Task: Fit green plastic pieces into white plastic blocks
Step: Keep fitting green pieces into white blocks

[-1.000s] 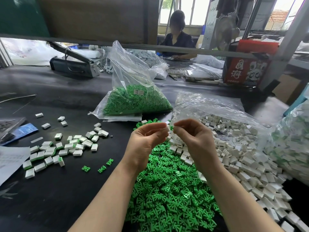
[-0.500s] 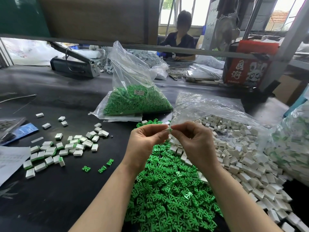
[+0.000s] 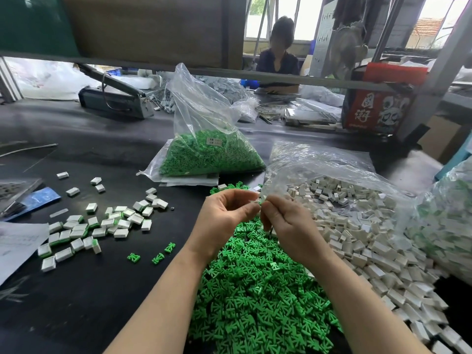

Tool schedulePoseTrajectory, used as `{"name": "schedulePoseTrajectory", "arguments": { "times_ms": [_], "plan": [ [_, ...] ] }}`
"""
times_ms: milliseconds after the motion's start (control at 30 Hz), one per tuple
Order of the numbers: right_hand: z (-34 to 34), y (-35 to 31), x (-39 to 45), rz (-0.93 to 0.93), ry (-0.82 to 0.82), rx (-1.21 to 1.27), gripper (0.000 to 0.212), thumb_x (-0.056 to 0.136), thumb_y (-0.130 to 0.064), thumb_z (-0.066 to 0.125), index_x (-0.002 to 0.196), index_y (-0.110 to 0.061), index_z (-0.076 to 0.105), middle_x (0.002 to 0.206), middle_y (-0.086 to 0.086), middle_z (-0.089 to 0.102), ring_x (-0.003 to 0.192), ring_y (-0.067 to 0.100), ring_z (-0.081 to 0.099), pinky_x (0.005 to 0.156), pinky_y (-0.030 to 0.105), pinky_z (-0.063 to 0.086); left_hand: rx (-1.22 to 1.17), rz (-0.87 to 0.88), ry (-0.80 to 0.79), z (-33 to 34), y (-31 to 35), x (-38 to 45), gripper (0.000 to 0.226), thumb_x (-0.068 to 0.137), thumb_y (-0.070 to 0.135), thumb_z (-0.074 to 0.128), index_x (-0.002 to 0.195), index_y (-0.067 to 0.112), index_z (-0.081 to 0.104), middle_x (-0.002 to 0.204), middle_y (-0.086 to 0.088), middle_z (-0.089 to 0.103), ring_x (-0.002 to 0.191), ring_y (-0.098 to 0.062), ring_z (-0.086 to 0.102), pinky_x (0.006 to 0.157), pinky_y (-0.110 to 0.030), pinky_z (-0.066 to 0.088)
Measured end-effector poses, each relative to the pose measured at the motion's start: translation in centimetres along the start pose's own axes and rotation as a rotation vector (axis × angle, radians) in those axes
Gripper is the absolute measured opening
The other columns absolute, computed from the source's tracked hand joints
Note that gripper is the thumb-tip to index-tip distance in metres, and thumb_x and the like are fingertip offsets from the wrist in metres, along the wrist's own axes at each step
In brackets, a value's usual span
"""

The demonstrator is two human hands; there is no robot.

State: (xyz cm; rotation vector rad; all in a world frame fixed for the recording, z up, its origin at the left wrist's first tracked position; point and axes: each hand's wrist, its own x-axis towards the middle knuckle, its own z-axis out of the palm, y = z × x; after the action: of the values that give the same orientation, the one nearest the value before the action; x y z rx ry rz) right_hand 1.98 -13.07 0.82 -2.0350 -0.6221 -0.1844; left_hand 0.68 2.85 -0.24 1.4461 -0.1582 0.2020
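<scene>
Nearest the camera a heap of loose green plastic pieces (image 3: pixel 258 297) — small, matte, branching shapes — spreads across the black tabletop (image 3: pixel 84 302). Above it the left hand (image 3: pixel 224 215) and right hand (image 3: pixel 286 223) meet fingertip to fingertip, fingers curled and pinching a tiny green piece (image 3: pixel 260 201) between them; a white block seems to sit in the left fingers, though the view there is too small to be sure. To the right lies a mound of boxy white plastic blocks (image 3: pixel 357 233) spilling from a crinkled clear bag (image 3: pixel 319 159). To the left, assembled white-and-green blocks (image 3: pixel 97 226) lie scattered, three stray green pieces (image 3: pixel 153 254) near them. Farther back stands a clear bag of green pieces (image 3: pixel 207 154) — then a seated person (image 3: pixel 278 57).
</scene>
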Motion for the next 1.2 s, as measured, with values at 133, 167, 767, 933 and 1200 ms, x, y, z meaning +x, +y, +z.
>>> {"name": "schedulePoseTrajectory", "arguments": {
  "times_ms": [133, 167, 767, 933, 1200],
  "plan": [
    [-0.1, 0.1, -0.1, 0.033, -0.012, 0.084, 0.033, 0.102, -0.017, 0.047, 0.071, -0.008, 0.051, 0.064, 0.012, 0.052, 0.058, 0.014, 0.043, 0.055, 0.036, 0.036, 0.127, -0.097, -0.089, 0.0, -0.2, 0.1, 0.016, 0.089, 0.021, 0.068, 0.087, 0.006, 0.069, 0.067, -0.002, 0.066, 0.059, -0.011, 0.055, 0.056, -0.019, 0.047],
    [-0.2, 0.2, -0.1, 0.044, -0.016, 0.111, 0.033, 0.103, -0.016, 0.047, 0.071, -0.007, 0.05, 0.064, 0.009, 0.051, 0.058, 0.013, 0.043, 0.056, 0.037, 0.035, 0.151, -0.108, -0.135, 0.2, -0.3, 0.0, 0.02, 0.094, 0.022, 0.062, 0.083, 0.006, 0.067, 0.063, 0.0, 0.063, 0.055, -0.01, 0.052, 0.054, -0.018, 0.044],
    [-0.8, 1.3, 0.1, 0.183, -0.228, 0.331, 0.033, 0.103, -0.011, 0.045, 0.07, -0.013, 0.046, 0.057, -0.004, 0.036, 0.056, 0.013, 0.03, 0.055, 0.029, 0.025, 0.268, -0.104, -0.354, 0.7, 0.4, -0.9, 0.022, 0.105, 0.008, 0.036, 0.094, 0.006, 0.054, 0.079, -0.007, 0.037, 0.077, -0.019, 0.032, 0.072, -0.032, 0.03],
    [-1.1, 1.5, 0.0, 0.163, -0.295, 0.299, 0.026, 0.103, -0.015, 0.045, 0.079, -0.007, 0.053, 0.059, -0.005, 0.04, 0.057, 0.011, 0.033, 0.054, 0.024, 0.028, 0.258, -0.191, -0.396, 0.1, 0.2, -0.8, 0.027, 0.106, 0.015, 0.037, 0.104, -0.006, 0.054, 0.079, -0.004, 0.039, 0.071, -0.012, 0.035, 0.073, -0.029, 0.031],
    [-1.5, 1.4, -0.1, 0.213, -0.357, 0.236, 0.026, 0.103, -0.012, 0.045, 0.078, -0.006, 0.05, 0.061, -0.001, 0.037, 0.057, 0.012, 0.031, 0.055, 0.028, 0.026, 0.279, -0.24, -0.461, 0.0, 0.1, -0.8, 0.023, 0.106, 0.018, 0.039, 0.087, 0.015, 0.053, 0.066, 0.015, 0.041, 0.059, 0.0, 0.037, 0.06, -0.014, 0.034]
  ]
}}
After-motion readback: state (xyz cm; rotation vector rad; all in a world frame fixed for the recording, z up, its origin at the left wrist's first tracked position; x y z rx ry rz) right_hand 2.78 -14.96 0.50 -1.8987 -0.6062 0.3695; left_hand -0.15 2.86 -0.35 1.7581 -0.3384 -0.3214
